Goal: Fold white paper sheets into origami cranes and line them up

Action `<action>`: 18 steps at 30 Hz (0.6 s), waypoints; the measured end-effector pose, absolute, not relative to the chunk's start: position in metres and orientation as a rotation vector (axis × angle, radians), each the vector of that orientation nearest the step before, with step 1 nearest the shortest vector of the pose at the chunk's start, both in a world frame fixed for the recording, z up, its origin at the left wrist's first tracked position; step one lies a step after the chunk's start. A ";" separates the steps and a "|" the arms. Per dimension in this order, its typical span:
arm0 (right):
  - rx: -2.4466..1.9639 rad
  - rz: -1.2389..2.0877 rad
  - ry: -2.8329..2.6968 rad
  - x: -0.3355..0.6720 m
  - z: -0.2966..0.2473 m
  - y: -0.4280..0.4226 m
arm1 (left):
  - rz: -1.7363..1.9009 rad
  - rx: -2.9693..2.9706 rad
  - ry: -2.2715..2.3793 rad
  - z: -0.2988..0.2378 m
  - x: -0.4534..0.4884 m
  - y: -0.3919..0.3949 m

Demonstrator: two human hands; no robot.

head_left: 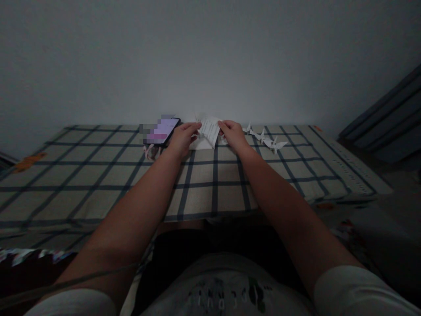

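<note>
Between both hands is a small piece of paper (209, 128) with lines of writing on it, held tilted above the table. My left hand (184, 136) pinches its left edge with thumb and fingers. On the right edge, my right hand (232, 132) grips it the same way. Under it shows more white paper (201, 144), lying on the cloth. Several white folded paper cranes (263, 138) stand in a row just right of my right hand. A phone (163, 131) with a lit screen leans beside my left hand.
A checked cloth (213, 188) covers the table, which stands against a pale wall (210, 61). A pinkish strap or cord (151, 151) lies below the phone. Dark folded fabric (391, 114) hangs or stands at the far right.
</note>
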State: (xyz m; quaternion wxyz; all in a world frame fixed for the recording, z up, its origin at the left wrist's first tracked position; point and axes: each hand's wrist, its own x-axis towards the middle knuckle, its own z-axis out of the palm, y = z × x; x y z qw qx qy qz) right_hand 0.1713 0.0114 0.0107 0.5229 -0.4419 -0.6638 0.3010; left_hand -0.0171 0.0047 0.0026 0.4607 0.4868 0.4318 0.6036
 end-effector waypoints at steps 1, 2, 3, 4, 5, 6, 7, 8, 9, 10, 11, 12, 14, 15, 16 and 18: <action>-1.056 0.719 -1.594 0.171 0.011 0.011 | 1.488 1.189 1.057 0.003 -0.017 0.005; -1.053 0.720 -1.597 0.172 0.011 0.012 | 1.492 1.177 1.051 0.003 -0.017 0.005; -1.054 0.722 -1.598 0.171 0.011 0.012 | 1.499 1.169 1.047 0.003 -0.017 0.005; -1.056 0.722 -1.598 0.171 0.011 0.012 | 1.504 1.167 1.045 0.003 -0.017 0.005; -1.056 0.721 -1.600 0.171 0.011 0.012 | 1.508 1.169 1.043 0.003 -0.017 0.005; -1.057 0.720 -1.603 0.171 0.011 0.012 | 1.512 1.175 1.042 0.002 -0.017 0.006; -1.055 0.720 -1.606 0.171 0.011 0.011 | 1.515 1.181 1.041 0.002 -0.018 0.006; -1.050 0.718 -1.610 0.171 0.011 0.011 | 1.517 1.183 1.042 0.002 -0.018 0.006; -1.044 0.719 -1.612 0.170 0.012 0.010 | 1.519 1.180 1.044 0.002 -0.018 0.006; -1.038 0.720 -1.613 0.170 0.012 0.010 | 1.519 1.173 1.044 0.002 -0.018 0.006; -1.038 0.724 -1.611 0.170 0.012 0.009 | 1.520 1.163 1.042 0.002 -0.019 0.006; -1.039 0.729 -1.608 0.170 0.013 0.008 | 1.522 1.153 1.037 0.003 -0.019 0.006; -1.046 0.744 -1.604 0.170 0.014 0.007 | 1.530 1.138 1.026 0.004 -0.018 0.005; -1.048 0.751 -1.603 0.170 0.014 0.007 | 1.535 1.135 1.024 0.005 -0.018 0.005; -1.047 0.754 -1.603 0.170 0.014 0.007 | 1.540 1.135 1.026 0.005 -0.018 0.005; -1.043 0.752 -1.607 0.170 0.013 0.008 | 1.550 1.138 1.032 0.006 -0.018 0.004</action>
